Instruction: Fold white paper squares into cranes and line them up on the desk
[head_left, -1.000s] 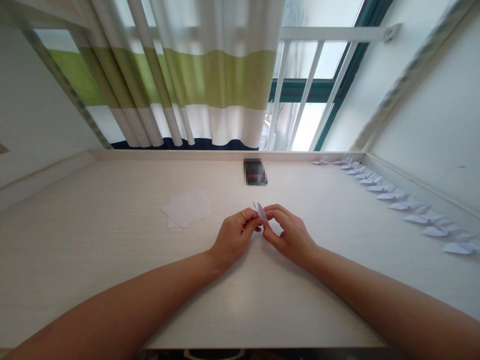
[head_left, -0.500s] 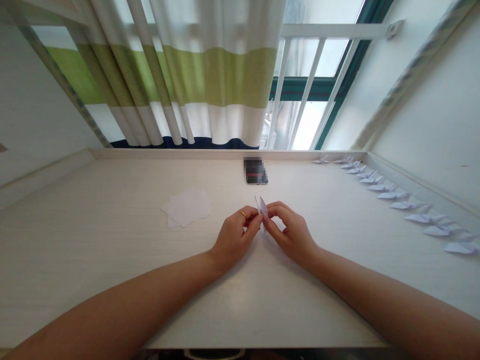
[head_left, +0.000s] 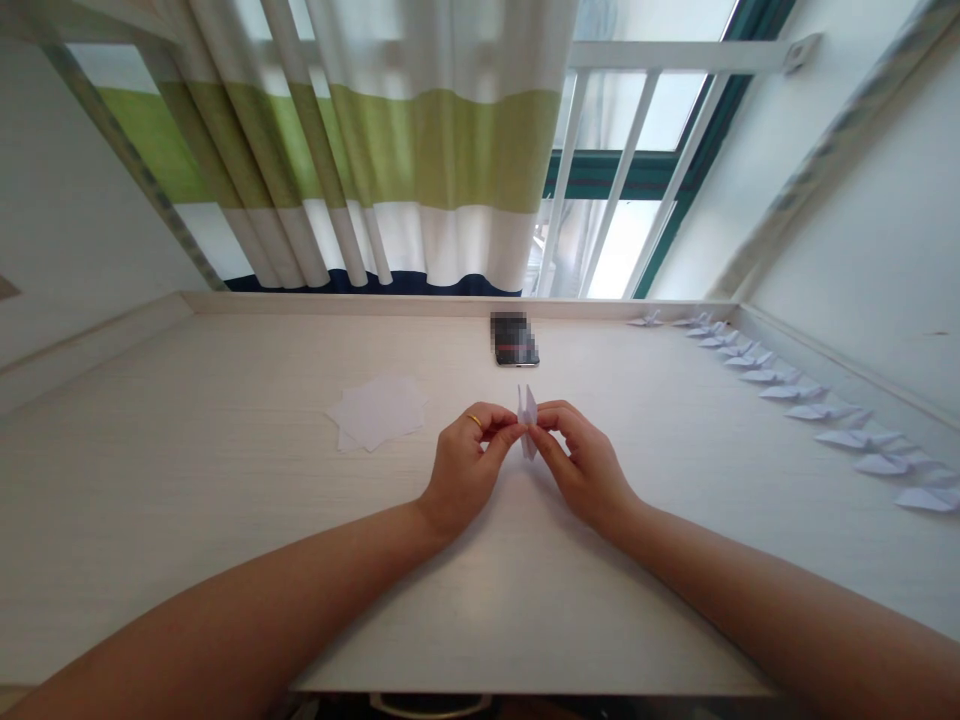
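Note:
A small folded piece of white paper point(head_left: 528, 408) stands between my fingertips, its narrow flaps pointing away from me. My left hand point(head_left: 471, 458), with a gold ring on one finger, pinches its left side between thumb and fingers. From the right, my right hand point(head_left: 582, 458) pinches the same folded paper, thumb close to the other thumb. Part of the paper is hidden behind the fingers. Left of my hands lies a loose stack of white paper sheets point(head_left: 381, 412) on the pale wooden table point(head_left: 225, 450).
Several folded white paper cranes point(head_left: 829, 412) stand in a row along the right edge. A dark phone-like object point(head_left: 514, 340), partly pixelated, lies beyond my hands. A raised ledge point(head_left: 360, 306) runs along the back, below a striped curtain point(head_left: 450, 150) and a barred window.
My fingers have shifted slightly on the folded paper, and it now shows more upright, with its lower part visible below the thumbs. The view has moved slightly.

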